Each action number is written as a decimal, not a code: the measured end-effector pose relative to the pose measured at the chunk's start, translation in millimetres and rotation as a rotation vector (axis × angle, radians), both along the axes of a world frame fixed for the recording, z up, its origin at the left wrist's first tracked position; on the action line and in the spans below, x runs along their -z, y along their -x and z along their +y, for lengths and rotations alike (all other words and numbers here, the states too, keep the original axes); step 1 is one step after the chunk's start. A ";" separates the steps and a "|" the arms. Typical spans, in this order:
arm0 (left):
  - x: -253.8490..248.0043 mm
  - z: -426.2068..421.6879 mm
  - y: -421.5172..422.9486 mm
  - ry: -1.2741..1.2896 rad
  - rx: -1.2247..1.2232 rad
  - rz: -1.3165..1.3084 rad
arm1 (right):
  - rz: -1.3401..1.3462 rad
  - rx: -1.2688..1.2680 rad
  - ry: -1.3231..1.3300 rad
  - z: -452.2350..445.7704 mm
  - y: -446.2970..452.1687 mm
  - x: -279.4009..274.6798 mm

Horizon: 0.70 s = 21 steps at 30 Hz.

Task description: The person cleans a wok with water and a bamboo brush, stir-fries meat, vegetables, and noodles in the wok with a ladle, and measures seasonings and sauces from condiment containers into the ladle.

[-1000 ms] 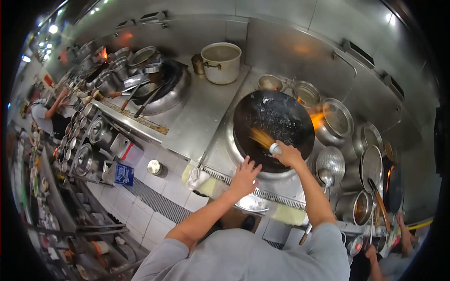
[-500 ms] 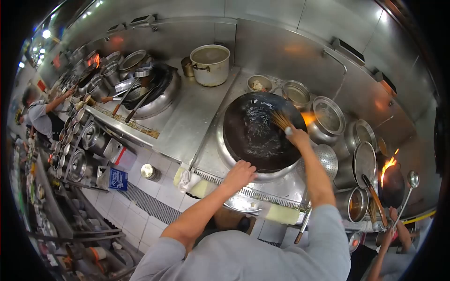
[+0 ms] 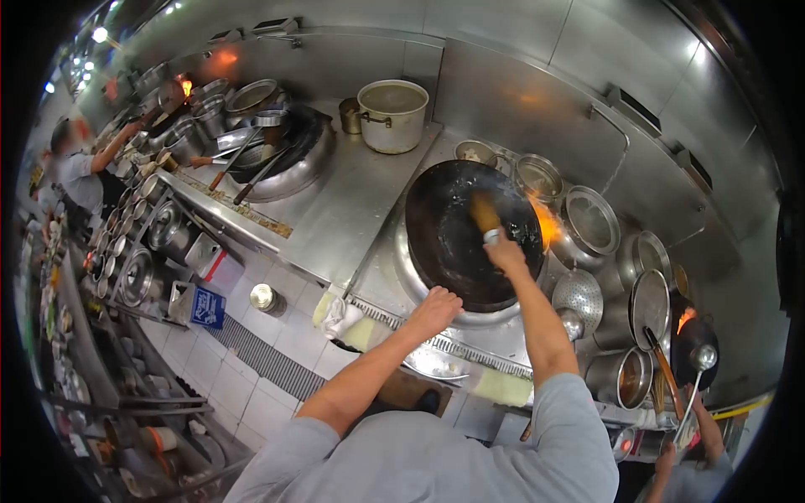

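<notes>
In the head view a large black wok (image 3: 444,243) sits tilted on the burner ring in front of me, a little wet inside. My left hand (image 3: 438,308) is closed at the wok's near left edge; the exact hold is partly hidden by my own fingers. In my right hand (image 3: 505,251) is a bamboo wok brush (image 3: 485,214), gripped at its pale-banded end. The bristles, blurred by motion, are over the wok's inner surface. Flame (image 3: 547,225) shows past the wok's right rim.
Pots and strainers crowd the right side, with a perforated skimmer (image 3: 579,300) and a metal pot (image 3: 619,377). A tall stockpot (image 3: 392,117) stands at the back left. Another wok station (image 3: 293,180) holds ladles. Far right, a co-worker's hands hold a ladle (image 3: 703,359) near a flame.
The wok has tilted, and the foamy water seen in it earlier is mostly gone. My right hand and the brush have shifted left. More flame shows at the right rim.
</notes>
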State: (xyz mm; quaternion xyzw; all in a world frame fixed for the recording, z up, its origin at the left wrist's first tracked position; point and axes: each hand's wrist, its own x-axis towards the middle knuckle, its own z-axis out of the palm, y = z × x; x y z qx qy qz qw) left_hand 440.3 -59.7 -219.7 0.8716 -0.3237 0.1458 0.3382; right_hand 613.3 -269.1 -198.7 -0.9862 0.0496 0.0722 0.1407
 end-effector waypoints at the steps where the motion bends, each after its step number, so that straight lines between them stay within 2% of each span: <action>1: 0.4 5.0 3.5 -0.133 -0.007 0.090 | 0.129 -0.053 -0.103 31.0 22.9 -23.9; 2: -1.9 6.9 13.9 -0.137 -0.008 0.084 | 0.254 -0.109 -0.204 49.0 46.0 -48.9; 3: -7.3 7.6 28.0 -0.128 -0.058 0.046 | 0.275 -0.167 -0.301 47.4 40.3 -24.9; 4: -12.4 9.4 34.1 -0.118 -0.112 0.009 | 0.263 -0.178 -0.302 43.6 20.9 -26.7; 5: -13.4 10.3 37.7 -0.150 -0.095 0.139 | 0.206 -0.071 -0.347 34.3 4.8 -28.3; 7: -21.7 9.2 44.2 -0.170 -0.140 0.138 | 0.046 0.166 -0.432 34.3 -15.9 4.2; 8: -25.5 10.2 41.8 -0.191 -0.180 0.127 | 0.040 0.163 -0.433 47.3 -9.7 -0.2; 11: -20.1 15.6 37.9 -0.190 -0.127 0.159 | 0.135 -0.118 -0.526 83.2 17.5 -13.9; 12: -21.8 16.0 36.8 -0.195 -0.129 0.159 | 0.136 -0.119 -0.530 78.7 6.5 -10.8; 14: -23.8 12.6 40.9 -0.221 -0.136 0.194 | -0.012 0.284 -0.485 50.9 -20.0 2.8; 15: -24.6 12.1 39.5 -0.280 -0.146 0.229 | -0.124 0.378 -0.507 40.7 -38.5 28.6; 16: -24.6 12.2 37.8 -0.276 -0.155 0.228 | -0.124 0.369 -0.506 50.4 -43.4 31.8; 18: -20.2 12.7 37.3 -0.334 -0.137 0.200 | -0.180 0.474 -0.718 86.2 -43.9 33.7; 20: -19.0 14.0 38.4 -0.349 -0.129 0.177 | -0.082 0.335 -0.669 110.2 -40.8 34.9; 21: -27.1 18.1 41.0 -0.368 -0.152 0.129 | -0.033 0.147 -0.617 111.3 -26.9 21.8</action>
